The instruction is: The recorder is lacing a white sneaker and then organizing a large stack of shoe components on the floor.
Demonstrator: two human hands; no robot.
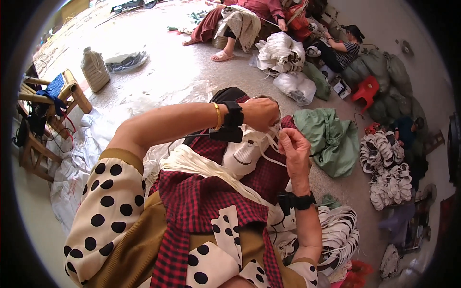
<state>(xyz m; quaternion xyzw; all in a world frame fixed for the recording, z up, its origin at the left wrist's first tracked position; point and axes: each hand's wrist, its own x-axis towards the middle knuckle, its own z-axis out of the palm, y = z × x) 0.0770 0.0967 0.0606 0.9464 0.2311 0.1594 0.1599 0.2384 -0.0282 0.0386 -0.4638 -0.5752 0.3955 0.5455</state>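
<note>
A white shoe (242,152) rests on my lap over a red checked apron (201,201). My left hand (261,114) is closed on the shoe's far end, pinching a white lace (271,137). My right hand (294,149) grips the lace beside the shoe and pulls it taut. A bundle of white laces (201,169) lies draped across my lap. Both wrists wear black bands, and the left also has a gold bangle.
A pile of white shoe parts (338,235) sits by my right knee. A green bag (331,139) lies ahead, with more shoe heaps (386,168) to the right. Other people sit at the far side (240,24). A wooden chair (45,110) and plastic jug (95,69) stand left.
</note>
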